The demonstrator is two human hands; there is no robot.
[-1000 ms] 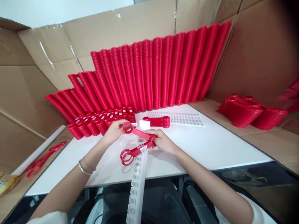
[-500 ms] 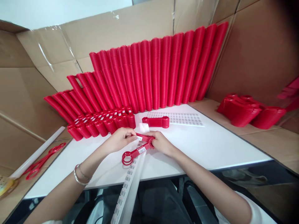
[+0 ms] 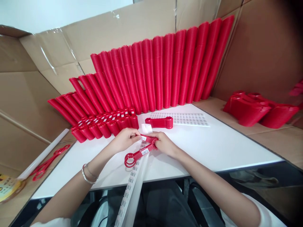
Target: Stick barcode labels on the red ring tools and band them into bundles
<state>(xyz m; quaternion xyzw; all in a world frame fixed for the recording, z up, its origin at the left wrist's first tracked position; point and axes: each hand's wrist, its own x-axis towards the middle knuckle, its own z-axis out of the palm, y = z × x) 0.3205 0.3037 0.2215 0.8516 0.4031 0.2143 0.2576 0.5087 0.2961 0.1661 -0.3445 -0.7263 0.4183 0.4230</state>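
Note:
My right hand (image 3: 165, 144) is closed around the joined ends of red plastic ring-ended pieces, which spread apart towards the left. The lower red piece (image 3: 138, 154) bears a white barcode label (image 3: 145, 151) and ends in an open ring. The upper red piece (image 3: 151, 138) runs to my left hand (image 3: 127, 138), whose thumb and fingers are pinched at a white label (image 3: 143, 137) on it. My left hand hides that piece's far end. Beneath both hands, a long strip of barcode labels (image 3: 129, 187) on clear backing hangs over the table's front edge.
Tall stacks of red pieces (image 3: 151, 75) lean against the cardboard wall (image 3: 142, 22). Shorter labelled stacks (image 3: 104, 129) stand before them. A small red stack (image 3: 159, 122) and a label sheet (image 3: 189, 119) lie on the white table (image 3: 213, 148). More stacks (image 3: 251, 108) sit at right, loose pieces (image 3: 50, 160) at left.
The view has shifted slightly, so everything sits a little differently in the picture. Both hands keep nearly the same hold on the red pieces.

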